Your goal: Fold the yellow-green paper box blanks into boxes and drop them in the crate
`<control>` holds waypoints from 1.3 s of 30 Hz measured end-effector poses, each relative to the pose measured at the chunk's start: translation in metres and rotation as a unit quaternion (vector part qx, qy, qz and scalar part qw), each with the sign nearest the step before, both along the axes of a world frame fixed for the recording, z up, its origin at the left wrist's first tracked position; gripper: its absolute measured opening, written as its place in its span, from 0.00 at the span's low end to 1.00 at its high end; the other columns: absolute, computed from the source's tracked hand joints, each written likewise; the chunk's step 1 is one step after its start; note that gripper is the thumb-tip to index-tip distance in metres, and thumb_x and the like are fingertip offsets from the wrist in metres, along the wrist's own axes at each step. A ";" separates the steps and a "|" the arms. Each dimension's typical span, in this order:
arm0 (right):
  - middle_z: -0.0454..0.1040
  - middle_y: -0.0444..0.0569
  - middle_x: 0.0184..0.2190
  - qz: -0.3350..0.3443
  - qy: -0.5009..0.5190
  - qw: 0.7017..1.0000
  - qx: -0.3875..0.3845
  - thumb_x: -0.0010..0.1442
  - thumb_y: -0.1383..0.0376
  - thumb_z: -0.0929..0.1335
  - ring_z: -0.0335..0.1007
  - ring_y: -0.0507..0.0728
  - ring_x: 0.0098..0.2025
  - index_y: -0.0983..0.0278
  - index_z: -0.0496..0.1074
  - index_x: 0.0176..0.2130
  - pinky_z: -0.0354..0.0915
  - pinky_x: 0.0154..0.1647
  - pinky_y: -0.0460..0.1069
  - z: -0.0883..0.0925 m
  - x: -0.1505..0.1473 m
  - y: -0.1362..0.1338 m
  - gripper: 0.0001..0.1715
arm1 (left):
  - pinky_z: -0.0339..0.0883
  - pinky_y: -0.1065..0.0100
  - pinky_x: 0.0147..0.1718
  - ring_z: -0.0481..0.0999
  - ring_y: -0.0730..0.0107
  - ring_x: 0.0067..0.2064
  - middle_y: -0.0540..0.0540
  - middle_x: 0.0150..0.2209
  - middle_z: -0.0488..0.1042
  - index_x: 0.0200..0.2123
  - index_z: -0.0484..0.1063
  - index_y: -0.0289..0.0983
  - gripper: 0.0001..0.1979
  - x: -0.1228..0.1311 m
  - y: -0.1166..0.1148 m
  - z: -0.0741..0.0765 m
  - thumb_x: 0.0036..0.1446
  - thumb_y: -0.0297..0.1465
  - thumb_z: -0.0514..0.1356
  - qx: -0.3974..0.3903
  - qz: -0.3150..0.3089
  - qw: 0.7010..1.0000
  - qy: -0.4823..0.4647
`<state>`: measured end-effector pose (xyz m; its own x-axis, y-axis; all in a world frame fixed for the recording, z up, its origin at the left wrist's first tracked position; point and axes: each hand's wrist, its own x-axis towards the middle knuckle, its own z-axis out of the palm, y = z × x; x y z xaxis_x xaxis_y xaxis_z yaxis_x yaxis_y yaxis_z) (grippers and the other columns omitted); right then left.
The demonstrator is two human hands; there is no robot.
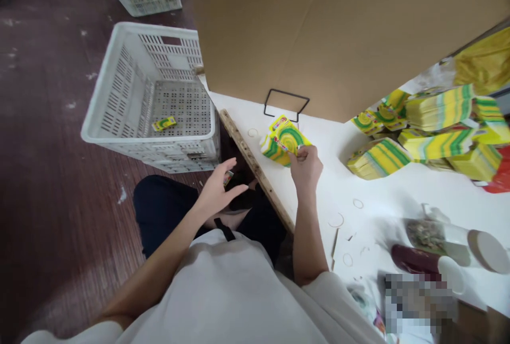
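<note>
On the white table stands a stack of yellow-and-green printed cards point(287, 139) with a spiral design. My right hand point(307, 168) is closed at its near right edge, thumb and forefinger pinching a card there. My left hand point(217, 190) hovers over my lap, left of the table edge, with thumb and fingers spread. A small colourful packet point(228, 177) shows between its thumb and forefinger; whether it touches the hand I cannot tell. Inside the white plastic crate point(147, 139) at left lies one small yellow-and-green packet point(164, 123).
A large cardboard box point(338, 31) rises behind the cards, with a bent black wire stand point(287, 93) before it. Several bundles of similar cards point(380, 159) lie at right. Nearer are a clear jar point(458, 240), a dark red bottle point(416, 263) and loose rubber bands point(357, 204).
</note>
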<state>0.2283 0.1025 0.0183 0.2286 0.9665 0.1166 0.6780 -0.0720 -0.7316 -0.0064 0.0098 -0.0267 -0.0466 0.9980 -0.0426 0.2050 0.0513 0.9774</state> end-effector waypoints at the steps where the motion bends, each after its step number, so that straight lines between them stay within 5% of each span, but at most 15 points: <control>1: 0.71 0.45 0.33 0.017 0.016 1.000 0.001 0.58 0.63 0.71 0.64 0.53 0.32 0.60 0.60 0.36 0.63 0.41 0.52 0.001 -0.008 -0.008 0.14 | 0.68 0.46 0.60 0.69 0.48 0.65 0.34 0.65 0.67 0.65 0.62 0.42 0.44 0.006 0.001 0.000 0.47 0.44 0.73 -0.013 -0.007 0.997 -0.069; 4: 0.70 0.42 0.30 0.162 0.105 0.981 -0.036 0.56 0.59 0.71 0.65 0.52 0.29 0.60 0.63 0.36 0.64 0.33 0.48 -0.002 -0.041 -0.044 0.14 | 0.72 0.50 0.54 0.71 0.47 0.62 0.37 0.61 0.71 0.60 0.67 0.44 0.44 0.021 0.007 0.005 0.42 0.54 0.73 -0.011 0.041 0.955 -0.293; 6: 0.68 0.41 0.28 0.291 0.248 0.918 -0.105 0.55 0.58 0.72 0.64 0.51 0.28 0.59 0.64 0.35 0.63 0.31 0.47 -0.009 -0.066 -0.069 0.13 | 0.75 0.54 0.47 0.77 0.51 0.52 0.39 0.47 0.77 0.51 0.73 0.41 0.36 0.028 0.011 0.013 0.46 0.59 0.68 0.001 0.087 0.913 -0.398; 9: 0.67 0.42 0.31 0.310 0.406 0.848 -0.145 0.54 0.55 0.75 0.65 0.51 0.32 0.60 0.64 0.37 0.64 0.35 0.48 -0.021 -0.092 -0.094 0.19 | 0.74 0.63 0.35 0.73 0.65 0.33 0.48 0.31 0.70 0.39 0.73 0.40 0.26 0.032 0.013 0.026 0.50 0.56 0.67 0.040 0.134 0.884 -0.447; 12: 0.69 0.42 0.35 0.285 0.414 0.854 -0.137 0.49 0.55 0.79 0.65 0.51 0.35 0.60 0.66 0.40 0.63 0.37 0.47 -0.027 -0.098 -0.097 0.27 | 0.69 0.70 0.31 0.65 0.73 0.28 0.53 0.27 0.62 0.35 0.69 0.41 0.19 0.030 0.011 0.028 0.54 0.50 0.67 0.058 0.205 0.902 -0.376; 15: 0.71 0.42 0.33 0.267 0.408 0.863 -0.132 0.49 0.52 0.79 0.66 0.52 0.33 0.59 0.67 0.42 0.63 0.34 0.47 -0.027 -0.090 -0.087 0.29 | 0.72 0.69 0.37 0.71 0.71 0.34 0.50 0.35 0.69 0.42 0.70 0.43 0.17 0.027 0.005 0.021 0.57 0.48 0.63 0.049 0.199 0.944 -0.257; 22: 0.79 0.45 0.33 0.242 0.324 0.913 -0.053 0.61 0.54 0.71 0.74 0.55 0.35 0.60 0.75 0.37 0.71 0.37 0.50 -0.017 -0.063 -0.075 0.12 | 0.77 0.57 0.45 0.81 0.59 0.40 0.45 0.36 0.81 0.39 0.78 0.38 0.19 0.007 -0.003 0.014 0.57 0.49 0.66 0.002 0.168 0.970 -0.178; 26: 0.81 0.46 0.38 0.268 0.111 0.953 0.090 0.67 0.62 0.68 0.74 0.58 0.42 0.56 0.81 0.42 0.70 0.47 0.55 -0.004 -0.045 -0.071 0.10 | 0.69 0.50 0.61 0.78 0.54 0.58 0.39 0.58 0.77 0.58 0.74 0.42 0.29 -0.026 0.005 0.030 0.64 0.55 0.56 0.071 0.069 0.981 -0.169; 30: 0.82 0.42 0.40 0.371 -0.037 0.912 0.170 0.69 0.68 0.65 0.71 0.58 0.47 0.47 0.81 0.45 0.62 0.61 0.61 0.004 -0.040 -0.073 0.18 | 0.64 0.44 0.65 0.70 0.42 0.65 0.33 0.66 0.68 0.69 0.58 0.40 0.56 -0.038 0.006 0.048 0.42 0.55 0.73 0.066 -0.093 0.992 0.043; 33: 0.77 0.45 0.53 0.332 0.004 0.923 0.194 0.66 0.63 0.70 0.67 0.61 0.58 0.46 0.76 0.53 0.50 0.73 0.65 -0.001 -0.048 -0.080 0.17 | 0.73 0.46 0.55 0.78 0.42 0.56 0.34 0.56 0.76 0.63 0.63 0.36 0.44 -0.021 -0.002 0.052 0.45 0.43 0.73 -0.015 -0.140 0.974 0.177; 35: 0.66 0.51 0.64 0.215 0.102 0.953 0.188 0.63 0.54 0.72 0.59 0.64 0.68 0.50 0.66 0.64 0.49 0.74 0.67 -0.008 -0.056 -0.083 0.33 | 0.75 0.50 0.50 0.80 0.46 0.51 0.38 0.51 0.78 0.58 0.64 0.37 0.33 -0.006 -0.007 0.049 0.51 0.38 0.68 -0.023 -0.124 0.970 0.207; 37: 0.58 0.57 0.70 0.141 0.238 0.954 0.113 0.61 0.46 0.72 0.57 0.66 0.71 0.56 0.54 0.71 0.56 0.72 0.66 -0.015 -0.062 -0.084 0.48 | 0.75 0.53 0.51 0.79 0.48 0.54 0.39 0.53 0.77 0.59 0.61 0.39 0.32 0.005 -0.012 0.044 0.52 0.35 0.66 0.015 -0.108 0.971 0.215; 39: 0.61 0.59 0.69 0.162 0.374 0.913 -0.031 0.60 0.42 0.70 0.63 0.65 0.68 0.58 0.52 0.72 0.64 0.69 0.64 -0.020 -0.066 -0.083 0.52 | 0.73 0.55 0.54 0.76 0.51 0.58 0.39 0.58 0.73 0.62 0.58 0.40 0.35 0.010 -0.015 0.040 0.52 0.32 0.65 0.070 -0.111 0.967 0.217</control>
<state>0.1619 0.0196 -0.0021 -0.0766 0.9970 -0.0129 -0.0156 -0.0141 -0.9998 0.0038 -0.0051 0.0137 0.1875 0.9798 0.0699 0.5888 -0.1691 0.7904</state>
